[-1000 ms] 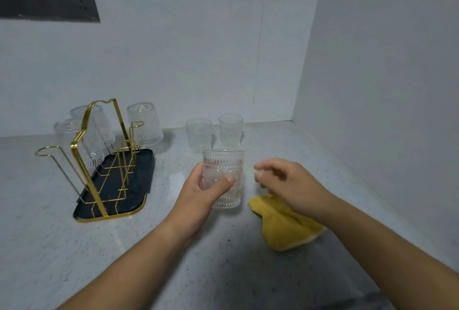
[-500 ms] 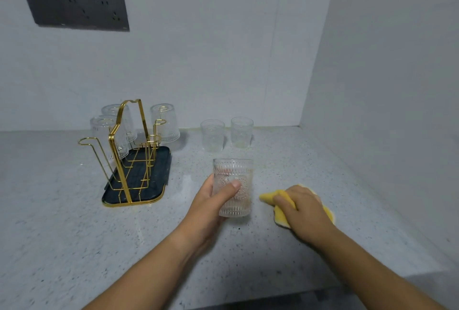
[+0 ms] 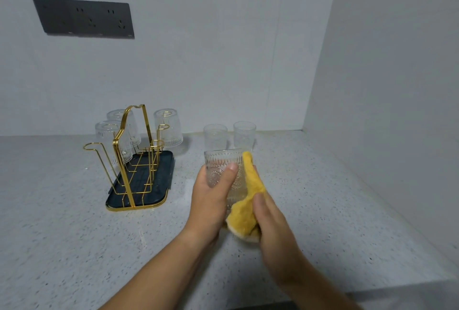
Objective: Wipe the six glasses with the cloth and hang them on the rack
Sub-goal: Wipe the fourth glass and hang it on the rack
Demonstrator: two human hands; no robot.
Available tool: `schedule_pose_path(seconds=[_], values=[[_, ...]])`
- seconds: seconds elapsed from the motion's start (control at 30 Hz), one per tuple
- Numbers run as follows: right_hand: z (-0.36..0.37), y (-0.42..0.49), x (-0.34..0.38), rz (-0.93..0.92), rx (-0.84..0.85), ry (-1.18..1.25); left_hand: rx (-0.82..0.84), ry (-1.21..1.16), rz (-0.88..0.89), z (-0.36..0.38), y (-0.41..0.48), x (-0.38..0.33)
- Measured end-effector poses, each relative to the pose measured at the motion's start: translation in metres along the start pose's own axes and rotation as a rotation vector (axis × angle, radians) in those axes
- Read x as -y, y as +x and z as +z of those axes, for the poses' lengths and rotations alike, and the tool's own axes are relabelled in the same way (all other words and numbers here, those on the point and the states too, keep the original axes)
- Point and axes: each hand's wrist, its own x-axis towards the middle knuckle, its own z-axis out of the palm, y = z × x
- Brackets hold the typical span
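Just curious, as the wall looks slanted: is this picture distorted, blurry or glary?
Head view: the wide lens skews the socket panel and leans the wall corner; light is soft and even, with faint shadow under the arms; no glare on the glass; rack looks sharp.

Left grip is wrapped round a patterned glass, thumb across the front, glass upright. Right grip holds the yellow cloth and presses it against the glass's right side. Just beyond both grips, two more glasses stand side by side on the tabletop. Off to the left of the left grip sits the gold rack on its dark tray, with three glasses hanging upside down on it.
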Motion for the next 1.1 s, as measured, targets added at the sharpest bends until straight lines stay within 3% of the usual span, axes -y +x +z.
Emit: schedule_pose_path(seconds=[0.13,0.3,0.43,0.53,0.73,0.87,1.1], values=[[-0.002,0.015,0.002,-0.03,-0.036,-0.042,0.072,0.069,0.036,0.004,-0.008,-0.005],[-0.007,0.037,0.012,0.126,-0.128,0.297,0.109,0.152,0.087,0.011,-0.01,-0.009],[0.004,0.012,-0.014,0.207,-0.092,0.164,0.05,0.112,0.052,0.007,-0.003,-0.016],[0.005,0.008,-0.013,0.151,-0.095,0.057,0.077,0.141,0.028,0.004,-0.002,-0.014],[-0.015,0.036,0.017,0.176,-0.217,0.244,0.183,0.089,-0.028,0.009,-0.01,-0.001],[-0.002,0.022,-0.006,0.224,-0.137,0.226,0.13,-0.006,-0.047,0.005,-0.002,-0.005],[-0.002,0.018,-0.008,0.077,-0.129,0.148,0.075,0.218,0.006,0.01,-0.008,-0.014]])
